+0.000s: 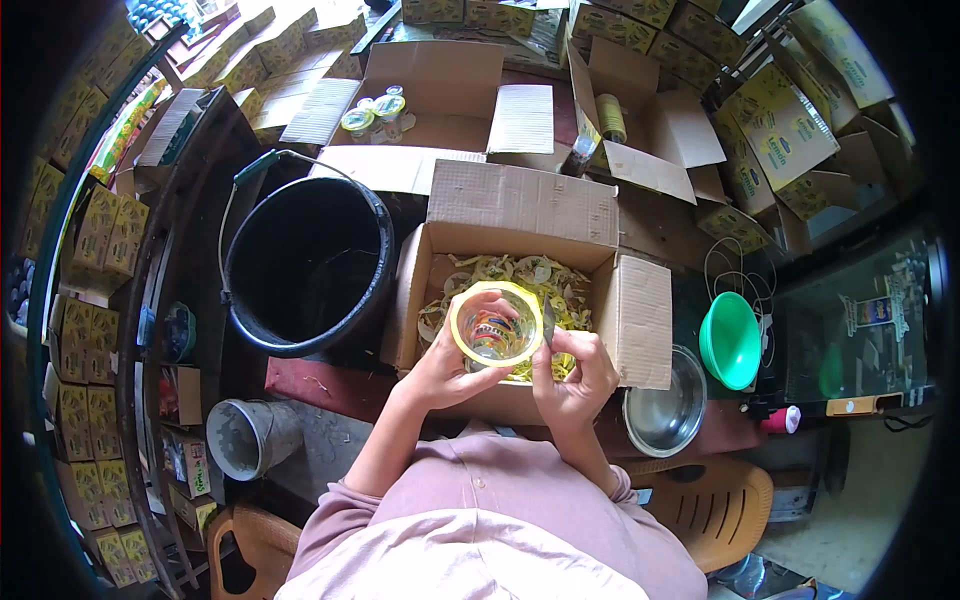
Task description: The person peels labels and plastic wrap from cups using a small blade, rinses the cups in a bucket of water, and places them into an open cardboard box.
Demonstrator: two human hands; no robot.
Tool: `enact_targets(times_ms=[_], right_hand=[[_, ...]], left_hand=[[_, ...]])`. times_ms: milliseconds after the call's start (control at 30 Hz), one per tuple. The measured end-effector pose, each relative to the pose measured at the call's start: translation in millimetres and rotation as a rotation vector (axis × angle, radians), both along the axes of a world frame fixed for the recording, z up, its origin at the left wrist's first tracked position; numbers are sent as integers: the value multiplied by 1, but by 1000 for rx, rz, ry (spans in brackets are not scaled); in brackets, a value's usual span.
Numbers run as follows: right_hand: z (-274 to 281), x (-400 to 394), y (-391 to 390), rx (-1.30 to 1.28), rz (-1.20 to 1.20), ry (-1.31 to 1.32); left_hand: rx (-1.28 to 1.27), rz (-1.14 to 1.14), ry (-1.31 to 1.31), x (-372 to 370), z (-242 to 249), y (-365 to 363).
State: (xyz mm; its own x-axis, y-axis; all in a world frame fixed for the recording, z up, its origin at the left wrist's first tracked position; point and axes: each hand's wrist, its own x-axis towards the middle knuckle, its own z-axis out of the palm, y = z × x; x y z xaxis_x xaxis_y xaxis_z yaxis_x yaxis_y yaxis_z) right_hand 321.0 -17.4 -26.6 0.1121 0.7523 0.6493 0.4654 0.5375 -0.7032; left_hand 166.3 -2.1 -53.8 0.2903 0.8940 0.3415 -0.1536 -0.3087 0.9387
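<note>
My left hand (445,365) is wrapped round a clear plastic cup (490,345) with a yellow rim, its open mouth tilted up toward me. A printed label shows through the cup. My right hand (575,375) is closed at the cup's right side, pinching a thin dark blade (549,322), apparently a small knife, against the yellow rim. Its handle is hidden in the fingers. Both hands are above an open cardboard box (643,320) that holds yellow strips and scraps (545,275).
A black bucket (375,215) stands left of the box, with a grey bucket (235,440) below it. On the right are a steel bowl (665,405) and a green bowl (730,340). Farther back, an open carton (435,75) has lidded cups (380,115) beside its flap.
</note>
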Motion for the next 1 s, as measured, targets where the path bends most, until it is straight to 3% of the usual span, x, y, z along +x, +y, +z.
enact_targets(times_ms=[267,800,900,1000], right_hand=[[1,1,5,40,0,-8],[-3,9,7,-4,105,37],[-3,8,6,2,115,41],[-2,8,5,28,112,-3]], left_hand=[[24,-60,105,-6,2,-1],[-85,-201,-19,-9,6,-2],[7,-175,-43,-8,8,2],[54,-6,22,-3,6,0]])
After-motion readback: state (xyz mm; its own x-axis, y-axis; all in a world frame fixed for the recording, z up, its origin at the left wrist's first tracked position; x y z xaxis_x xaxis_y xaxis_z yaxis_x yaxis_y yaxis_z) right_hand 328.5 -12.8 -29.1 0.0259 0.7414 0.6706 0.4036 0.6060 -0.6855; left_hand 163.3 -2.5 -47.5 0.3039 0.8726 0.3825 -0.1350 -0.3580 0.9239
